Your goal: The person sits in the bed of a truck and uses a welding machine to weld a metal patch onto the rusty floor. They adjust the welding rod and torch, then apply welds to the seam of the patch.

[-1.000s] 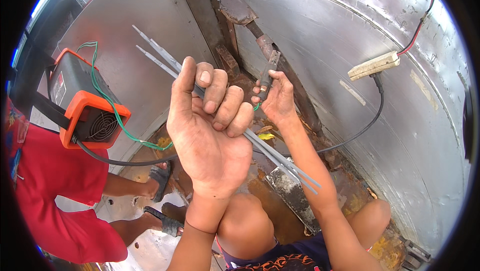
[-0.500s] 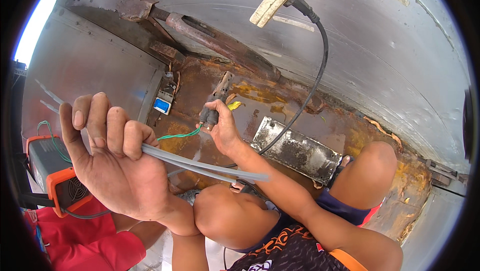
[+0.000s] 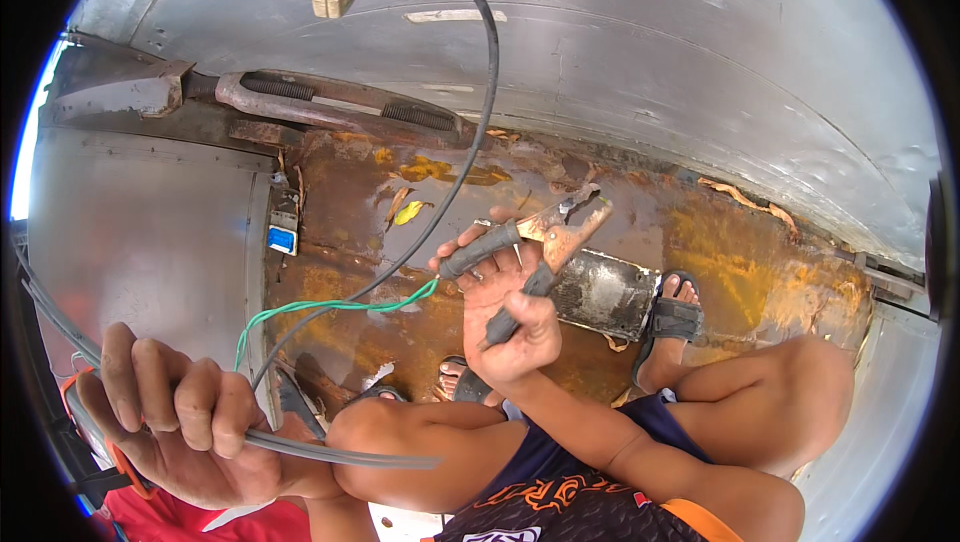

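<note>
Across the top swept the silvery metal wall (image 3: pixel 640 62), and below it the rust-stained floor (image 3: pixel 735 267), where a scuffed metal plate (image 3: pixel 605 294) lay just beside your sandal (image 3: pixel 676 319). Over at lower left, your left hand (image 3: pixel 205 422) had its fingers clamped on thin grey welding rods (image 3: pixel 345 454)! In the middle, your right hand (image 3: pixel 515 317) gripped the welding clamp (image 3: pixel 571 239) above the floor, fingers behind one black handle (image 3: pixel 480 251), thumb hooked over the other. Twisted green wires (image 3: pixel 340 305) ran off that first handle, and beyond them lay a small yellow leaf (image 3: pixel 409 212).
</note>
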The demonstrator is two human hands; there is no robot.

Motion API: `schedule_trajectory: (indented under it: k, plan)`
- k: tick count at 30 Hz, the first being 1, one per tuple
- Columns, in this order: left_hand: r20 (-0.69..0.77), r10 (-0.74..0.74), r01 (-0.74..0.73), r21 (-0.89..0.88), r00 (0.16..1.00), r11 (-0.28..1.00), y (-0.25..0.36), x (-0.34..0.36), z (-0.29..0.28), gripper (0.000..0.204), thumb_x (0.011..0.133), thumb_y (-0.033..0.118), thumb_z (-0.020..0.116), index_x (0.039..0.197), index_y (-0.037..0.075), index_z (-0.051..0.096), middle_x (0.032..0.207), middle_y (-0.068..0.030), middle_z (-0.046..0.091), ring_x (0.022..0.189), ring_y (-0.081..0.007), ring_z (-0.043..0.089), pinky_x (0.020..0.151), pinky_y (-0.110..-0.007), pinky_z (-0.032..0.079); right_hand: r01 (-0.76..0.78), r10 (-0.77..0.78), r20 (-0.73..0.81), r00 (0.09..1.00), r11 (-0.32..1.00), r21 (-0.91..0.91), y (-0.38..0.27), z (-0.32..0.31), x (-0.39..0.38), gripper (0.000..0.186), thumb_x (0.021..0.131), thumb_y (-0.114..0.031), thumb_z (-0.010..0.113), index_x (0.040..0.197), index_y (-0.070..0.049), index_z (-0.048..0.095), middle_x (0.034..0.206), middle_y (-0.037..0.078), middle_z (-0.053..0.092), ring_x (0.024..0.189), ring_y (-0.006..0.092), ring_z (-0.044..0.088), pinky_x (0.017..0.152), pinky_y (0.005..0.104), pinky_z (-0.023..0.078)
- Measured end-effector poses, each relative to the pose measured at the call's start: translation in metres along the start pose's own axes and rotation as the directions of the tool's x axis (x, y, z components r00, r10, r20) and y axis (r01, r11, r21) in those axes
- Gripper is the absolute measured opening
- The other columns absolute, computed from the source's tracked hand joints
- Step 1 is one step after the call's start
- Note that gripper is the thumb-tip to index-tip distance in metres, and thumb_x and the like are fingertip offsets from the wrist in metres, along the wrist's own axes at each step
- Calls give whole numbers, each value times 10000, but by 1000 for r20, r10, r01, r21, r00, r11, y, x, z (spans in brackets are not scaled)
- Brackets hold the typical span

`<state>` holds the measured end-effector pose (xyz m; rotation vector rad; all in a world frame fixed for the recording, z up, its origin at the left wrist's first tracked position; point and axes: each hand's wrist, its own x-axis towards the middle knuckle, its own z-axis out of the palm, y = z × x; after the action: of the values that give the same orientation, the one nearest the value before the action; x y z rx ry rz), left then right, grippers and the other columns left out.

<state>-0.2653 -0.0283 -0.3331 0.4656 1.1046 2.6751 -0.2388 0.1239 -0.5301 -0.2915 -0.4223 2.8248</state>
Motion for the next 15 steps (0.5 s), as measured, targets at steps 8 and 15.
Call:
schedule_trajectory:
  k: [8, 15]
  plan:
    - [-55, -186, 185, -29, 981, 982, -52, 26, 3, 357, 1099, 357, 251, 884, 90, 351, 738, -6, 337, 494, -73, 181, 447, -240, 195, -514, 298, -521, 800, 790, -336, 77, -139, 56, 326, 826, -322, 637, 981, -42, 581, 773, 80, 606, 616, 203, 616, 544, 353, 518]
    - [-136, -230, 236, 32, 964, 971, -66, 35, 13, 357, 1103, 352, 248, 887, 85, 347, 738, 3, 296, 520, -83, 183, 458, -258, 191, -444, 82, -526, 846, 655, -612, 106, -138, 107, 331, 813, -317, 692, 916, -16, 600, 765, 110, 637, 665, 238, 617, 645, 380, 494]
